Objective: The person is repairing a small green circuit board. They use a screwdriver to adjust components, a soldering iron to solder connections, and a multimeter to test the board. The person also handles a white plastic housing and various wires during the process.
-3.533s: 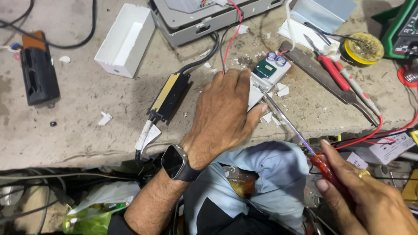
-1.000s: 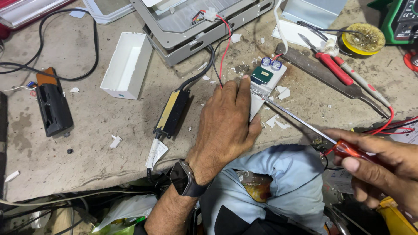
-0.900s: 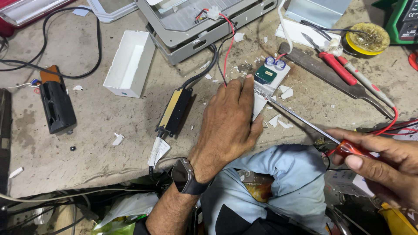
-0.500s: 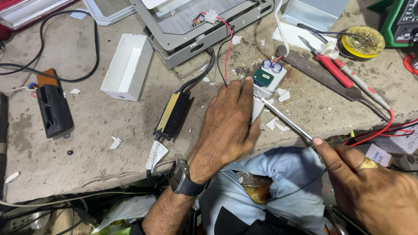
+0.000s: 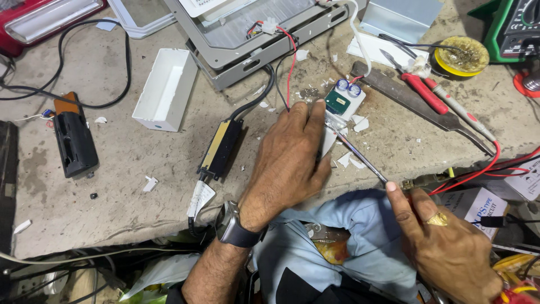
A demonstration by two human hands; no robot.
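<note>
Now, change: the right hand (image 5: 444, 247) is sitting lower and nearer the body than a second ago, its red handle now slipping out of sight, so the prying is carrying on rather than ending.
Tabletop (image 5: 112, 186): grey, scattered with white chips.
Left hand (image 5: 289, 160): lying palm down, fingers pressing the white module (image 5: 340, 110) against the tabletop's front edge.
Right hand: grip clenched, probably around the screwdriver (image 5: 360, 157), forefinger stretched along its shaft.
Screwdriver: tip is digging under the module's casing.
</note>
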